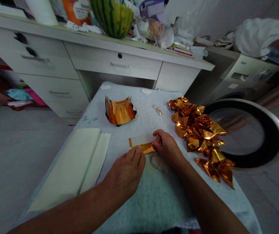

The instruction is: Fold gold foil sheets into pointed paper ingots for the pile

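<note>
Cloth-covered counter [144, 109]: left hand [127, 170], 7 o'clock, and right hand [170, 148], 3 o'clock, pinch foil paper [143, 140]; level edges should crease straighter.

Cloth-covered table [146, 191], center to bottom of frame. On it: white paper stack [68, 162] at left, curved stack of foil sheets [121, 112] upper center, small foil scrap [159, 112] just right of that, heap of folded foil pieces [199, 126] along right edge. Part-folded foil sheet [139, 140] mid-frame, shiny strip along its lower side.
</note>
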Action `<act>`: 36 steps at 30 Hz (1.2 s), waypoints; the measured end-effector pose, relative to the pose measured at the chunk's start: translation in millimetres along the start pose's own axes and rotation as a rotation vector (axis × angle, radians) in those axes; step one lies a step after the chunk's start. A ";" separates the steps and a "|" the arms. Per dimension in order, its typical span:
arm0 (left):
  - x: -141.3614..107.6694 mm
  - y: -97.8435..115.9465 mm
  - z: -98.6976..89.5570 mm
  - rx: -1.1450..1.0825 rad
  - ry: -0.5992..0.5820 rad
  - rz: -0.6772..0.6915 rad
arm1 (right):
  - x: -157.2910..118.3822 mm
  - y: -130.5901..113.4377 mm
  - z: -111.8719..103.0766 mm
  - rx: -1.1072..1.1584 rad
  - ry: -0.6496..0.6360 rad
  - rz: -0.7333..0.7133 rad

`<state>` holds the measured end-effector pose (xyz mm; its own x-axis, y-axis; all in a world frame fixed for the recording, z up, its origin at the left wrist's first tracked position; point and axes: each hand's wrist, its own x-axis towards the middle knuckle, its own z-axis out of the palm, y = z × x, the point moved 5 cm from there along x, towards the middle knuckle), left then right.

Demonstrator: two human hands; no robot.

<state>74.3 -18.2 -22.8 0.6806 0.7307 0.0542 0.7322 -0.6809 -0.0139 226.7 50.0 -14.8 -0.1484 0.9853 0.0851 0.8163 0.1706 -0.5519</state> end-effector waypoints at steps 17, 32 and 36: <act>1.3 3.3 3.1 -0.028 -0.036 -0.042 | -16.5 -35.6 10.5 -0.137 -0.012 -0.225; -4.2 4.9 0.9 0.023 0.000 -0.007 | -13.7 -33.4 22.3 -0.359 -0.158 -0.172; -12.9 2.8 2.1 0.014 0.005 -0.034 | -13.7 -34.9 21.8 -0.348 -0.156 -0.137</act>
<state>67.7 -29.5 -25.6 0.6548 0.7534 0.0596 0.7555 -0.6546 -0.0257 188.1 30.3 -14.8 -0.3303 0.9439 -0.0037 0.9193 0.3208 -0.2278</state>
